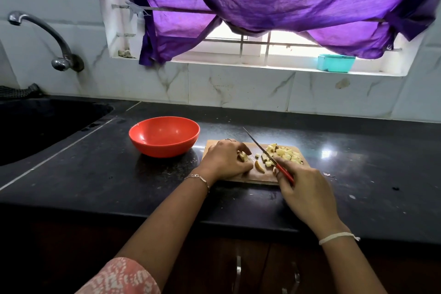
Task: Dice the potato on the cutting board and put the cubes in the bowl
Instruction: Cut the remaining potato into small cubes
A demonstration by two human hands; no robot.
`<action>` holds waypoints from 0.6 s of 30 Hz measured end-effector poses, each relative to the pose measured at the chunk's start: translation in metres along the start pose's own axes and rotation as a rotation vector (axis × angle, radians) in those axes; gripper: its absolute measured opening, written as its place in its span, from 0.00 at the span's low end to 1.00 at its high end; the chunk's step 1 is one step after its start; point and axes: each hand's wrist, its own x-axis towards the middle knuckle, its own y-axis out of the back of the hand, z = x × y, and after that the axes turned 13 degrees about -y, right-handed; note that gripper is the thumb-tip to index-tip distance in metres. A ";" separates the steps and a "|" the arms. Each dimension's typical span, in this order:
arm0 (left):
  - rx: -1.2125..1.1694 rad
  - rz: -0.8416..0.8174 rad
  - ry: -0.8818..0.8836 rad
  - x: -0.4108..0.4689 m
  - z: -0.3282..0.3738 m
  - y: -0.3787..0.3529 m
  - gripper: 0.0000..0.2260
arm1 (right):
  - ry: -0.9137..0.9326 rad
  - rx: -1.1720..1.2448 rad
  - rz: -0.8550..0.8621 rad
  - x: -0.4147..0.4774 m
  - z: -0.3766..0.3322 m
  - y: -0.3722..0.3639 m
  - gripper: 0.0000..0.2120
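A wooden cutting board (259, 175) lies on the black counter. My left hand (224, 160) curls over a small piece of potato (243, 156) at the board's left end. My right hand (303, 188) grips a red-handled knife (262, 150), its blade raised and pointing up-left over the board. A heap of pale potato cubes (285, 153) sits on the board's right part, and a curved slice (259, 166) lies near the middle. The red bowl (164, 136) stands just left of the board, with nothing in it.
A black sink (43, 124) with a chrome tap (47, 38) is at the far left. The tiled wall and a window sill with a teal box (335, 62) run behind. A purple curtain (274, 2) hangs over the window. The counter's front edge (214, 219) runs below my arms.
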 end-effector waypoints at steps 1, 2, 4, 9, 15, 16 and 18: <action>-0.009 -0.009 0.010 0.001 -0.002 0.001 0.16 | 0.002 0.009 0.000 0.000 0.001 0.000 0.17; -0.020 -0.014 0.018 0.003 -0.004 0.003 0.16 | 0.004 0.019 -0.001 0.001 0.001 0.000 0.17; -0.033 -0.017 0.031 0.005 -0.008 0.007 0.16 | 0.007 0.029 -0.003 0.001 0.000 0.000 0.17; -0.012 -0.022 0.036 0.013 -0.020 0.013 0.15 | 0.002 0.024 0.002 0.001 0.002 0.000 0.18; -0.002 -0.040 0.032 0.022 -0.031 0.014 0.13 | 0.001 0.005 0.018 0.002 0.004 -0.003 0.18; -0.004 -0.040 0.027 0.023 -0.033 0.013 0.13 | -0.001 0.006 0.018 0.003 0.004 -0.003 0.18; -0.014 -0.031 0.019 0.024 -0.035 0.012 0.13 | -0.004 0.007 0.015 0.003 0.004 -0.003 0.18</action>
